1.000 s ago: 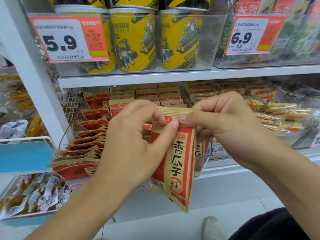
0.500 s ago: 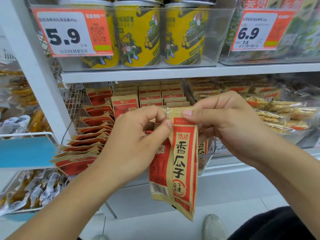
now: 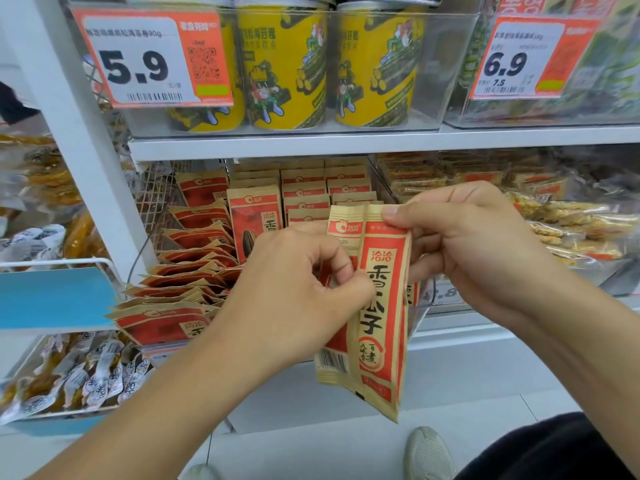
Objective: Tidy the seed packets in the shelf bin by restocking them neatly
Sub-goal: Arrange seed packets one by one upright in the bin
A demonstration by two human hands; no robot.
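Observation:
I hold a small stack of red-and-tan seed packets [image 3: 379, 306] upright in front of the shelf bin [image 3: 420, 299]. My right hand [image 3: 474, 244] pinches their top edge with thumb and fingers. My left hand [image 3: 294, 289] pinches the left side of the stack at mid height, fingers curled. Behind the hands, the bin holds more of the same seed packets: upright rows [image 3: 304, 192] at the back and a slumped, fanned pile [image 3: 187, 282] on the left.
Yellow snack tubs [image 3: 287, 67] stand in a clear bin on the shelf above, with price tags 5.9 [image 3: 138, 64] and 6.9 [image 3: 519, 60]. Clear-wrapped snacks [image 3: 561, 223] fill the bin to the right. A blue-fronted rack [image 3: 52, 296] and wrapped snacks [image 3: 69, 375] lie left.
My left hand has slid down from the packets' top edge to their middle. The stack has risen a little, and my right hand keeps its pinch on the top.

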